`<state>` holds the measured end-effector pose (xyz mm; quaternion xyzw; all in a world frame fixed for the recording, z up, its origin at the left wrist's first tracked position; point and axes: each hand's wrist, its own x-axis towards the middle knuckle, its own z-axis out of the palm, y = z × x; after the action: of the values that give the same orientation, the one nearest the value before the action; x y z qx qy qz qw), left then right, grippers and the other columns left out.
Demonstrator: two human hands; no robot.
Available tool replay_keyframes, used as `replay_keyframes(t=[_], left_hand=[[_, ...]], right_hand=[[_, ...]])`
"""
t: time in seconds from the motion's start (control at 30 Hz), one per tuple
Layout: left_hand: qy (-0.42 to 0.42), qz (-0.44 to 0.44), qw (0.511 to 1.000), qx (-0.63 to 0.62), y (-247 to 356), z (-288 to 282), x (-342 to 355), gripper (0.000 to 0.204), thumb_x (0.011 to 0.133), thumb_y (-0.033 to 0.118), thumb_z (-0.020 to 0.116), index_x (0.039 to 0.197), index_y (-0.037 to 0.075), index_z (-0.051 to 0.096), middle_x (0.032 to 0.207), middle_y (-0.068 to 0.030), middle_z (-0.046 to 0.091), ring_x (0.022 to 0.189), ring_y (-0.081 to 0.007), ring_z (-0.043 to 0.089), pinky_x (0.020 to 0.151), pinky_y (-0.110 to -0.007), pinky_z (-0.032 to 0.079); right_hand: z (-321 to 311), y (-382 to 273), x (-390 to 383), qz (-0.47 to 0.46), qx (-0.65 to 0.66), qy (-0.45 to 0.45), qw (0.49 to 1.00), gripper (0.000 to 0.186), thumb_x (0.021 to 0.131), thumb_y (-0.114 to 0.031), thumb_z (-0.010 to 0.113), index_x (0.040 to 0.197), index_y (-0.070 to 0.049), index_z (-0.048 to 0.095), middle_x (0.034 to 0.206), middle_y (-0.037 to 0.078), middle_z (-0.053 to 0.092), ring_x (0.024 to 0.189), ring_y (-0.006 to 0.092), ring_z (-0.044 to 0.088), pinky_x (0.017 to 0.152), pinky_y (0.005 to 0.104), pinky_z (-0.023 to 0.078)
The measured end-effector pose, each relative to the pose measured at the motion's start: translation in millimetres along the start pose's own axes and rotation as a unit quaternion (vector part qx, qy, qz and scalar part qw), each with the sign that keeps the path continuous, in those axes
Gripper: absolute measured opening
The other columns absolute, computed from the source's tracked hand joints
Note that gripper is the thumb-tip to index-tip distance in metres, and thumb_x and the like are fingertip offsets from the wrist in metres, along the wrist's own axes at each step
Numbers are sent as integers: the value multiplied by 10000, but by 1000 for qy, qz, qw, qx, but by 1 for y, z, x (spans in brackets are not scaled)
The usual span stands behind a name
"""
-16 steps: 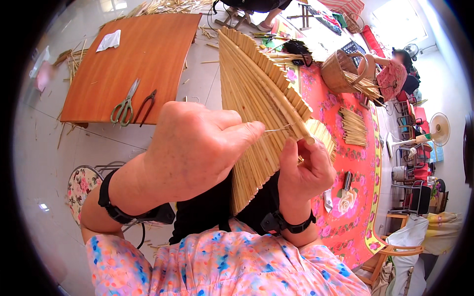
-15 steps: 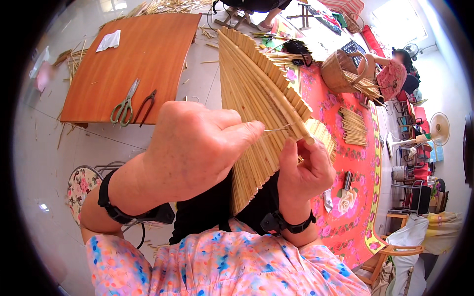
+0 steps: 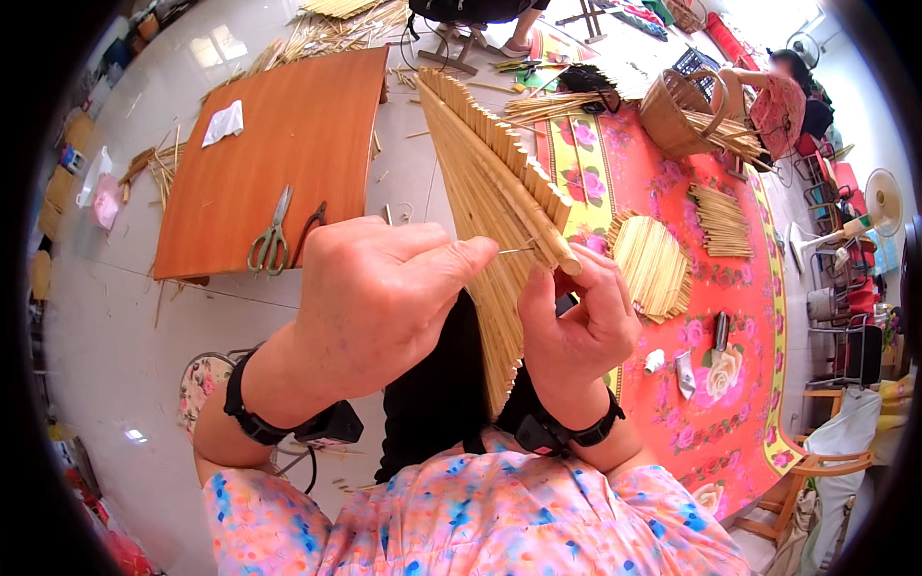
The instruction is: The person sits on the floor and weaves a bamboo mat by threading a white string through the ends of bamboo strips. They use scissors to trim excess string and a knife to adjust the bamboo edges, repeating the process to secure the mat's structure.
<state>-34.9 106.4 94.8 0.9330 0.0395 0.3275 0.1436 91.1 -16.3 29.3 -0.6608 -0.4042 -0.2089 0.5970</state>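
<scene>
Here, a fan-shaped mat of pale bamboo slats (image 3: 485, 206), stepped along its far edge, raised above the lap. Left hand (image 3: 379, 293) grip pinched together on a thin needle (image 3: 517, 251); right hand (image 3: 576, 326) clamped around the mat's lower edge. Beyond, scissors (image 3: 271, 233) on the orange tabletop (image 3: 288, 125).

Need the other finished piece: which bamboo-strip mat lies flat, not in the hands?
The small bamboo mat on the red floral cloth, right of the right hand.

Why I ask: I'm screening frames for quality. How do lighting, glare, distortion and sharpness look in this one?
Head view: bright, even daylight; window glare on the floor; fisheye bends the orange board edges and darkens the corners; left hand, right hand and bamboo panel are sharp.
</scene>
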Motion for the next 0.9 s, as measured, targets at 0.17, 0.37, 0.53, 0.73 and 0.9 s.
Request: replay_keyframes(t=[0.17,0.37,0.53,0.73,0.9], left_hand=[[-19,-15,1000,-1,-1,0,3,217,745,39,688,950,102,712,602,-38,541,471,-228,507,428,-326,374],[-83,-90,991,-61,2,-15,5,187,785,-26,672,958,43,693,662,-84,596,532,-239,558,477,-302,424],[-114,-157,976,-96,5,-21,5,134,831,-62,624,946,-13,673,694,-123,614,553,-206,577,501,-279,432],[-105,-124,986,-35,12,-23,8,135,813,-74,653,926,-7,681,646,-94,571,532,-182,544,487,-266,405],[-82,-84,993,-10,8,-15,6,164,798,-84,665,933,5,692,629,-83,552,519,-175,511,474,-274,377]], right_hand=[[-1,-2,0,21,38,-12,999,275,666,-8,778,904,-19,640,830,101,665,561,115,574,491,227,484],[-1,-2,-5,37,89,-33,995,347,655,-64,814,956,-29,644,879,104,657,645,169,627,544,265,524],[4,0,-13,30,106,-3,994,385,641,-73,828,990,-14,675,861,107,650,671,198,639,544,279,526],[6,-1,-12,44,164,13,985,378,630,-39,819,982,1,687,858,104,633,654,197,620,533,282,514],[7,2,-12,44,182,23,982,373,627,-24,812,976,4,685,864,97,625,660,204,618,536,287,513]])
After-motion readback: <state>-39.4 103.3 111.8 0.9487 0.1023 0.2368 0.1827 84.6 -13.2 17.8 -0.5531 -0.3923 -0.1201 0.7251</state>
